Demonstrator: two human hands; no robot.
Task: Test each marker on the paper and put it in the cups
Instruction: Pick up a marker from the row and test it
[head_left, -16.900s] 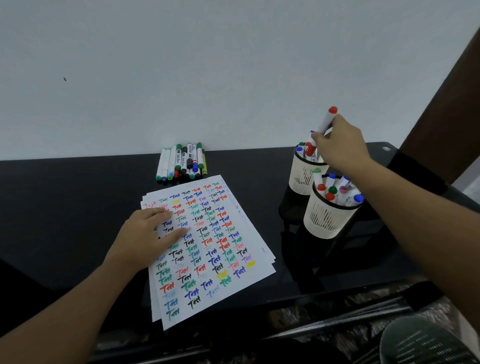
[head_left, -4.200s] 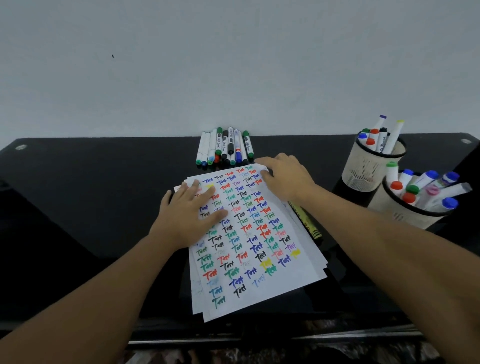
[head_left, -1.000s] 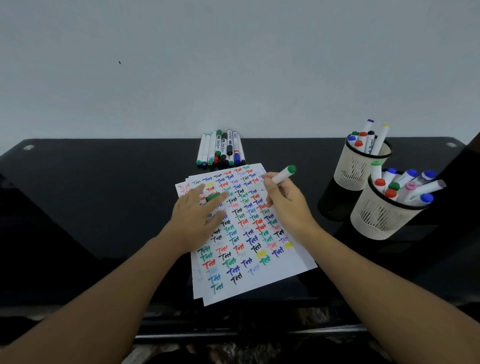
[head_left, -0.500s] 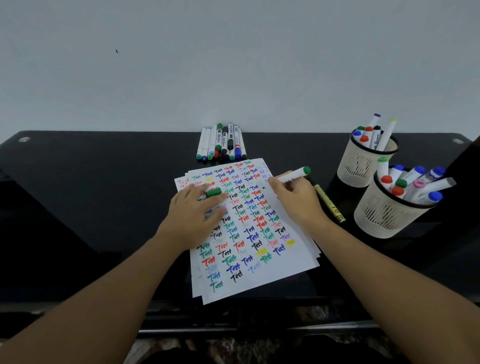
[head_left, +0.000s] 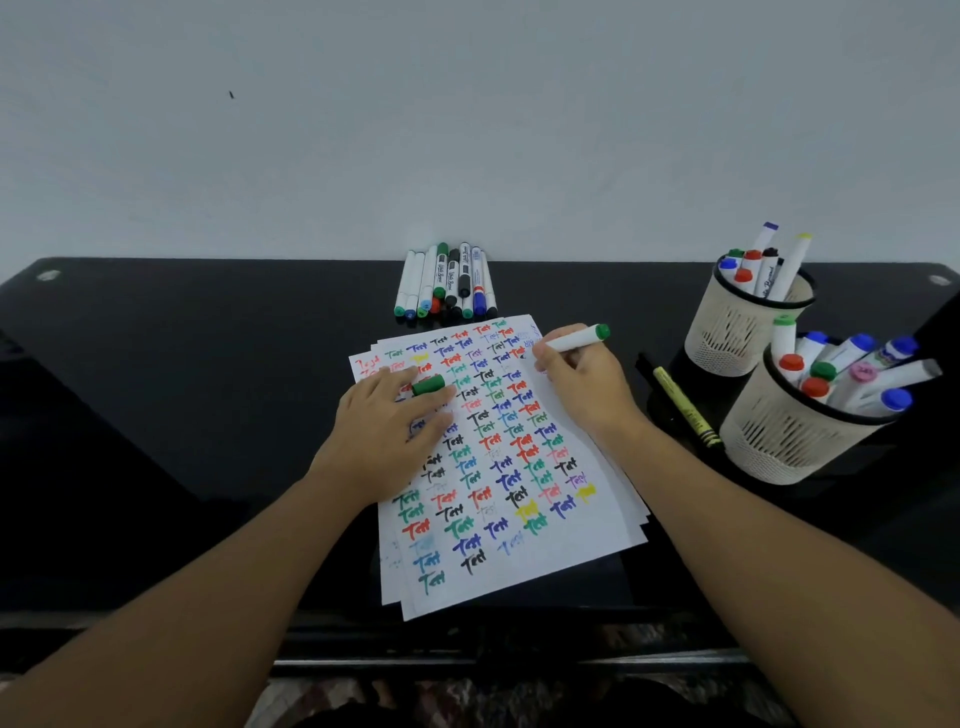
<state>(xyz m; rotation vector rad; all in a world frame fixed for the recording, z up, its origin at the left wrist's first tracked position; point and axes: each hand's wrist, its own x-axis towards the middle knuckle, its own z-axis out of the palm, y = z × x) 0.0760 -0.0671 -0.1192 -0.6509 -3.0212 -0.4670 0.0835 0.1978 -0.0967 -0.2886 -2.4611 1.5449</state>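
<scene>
Right hand, fingers clamped mid-barrel on the green marker at the far right corner of the paper; left hand pinches its cap; light, stiff, probably slick barrel.
</scene>
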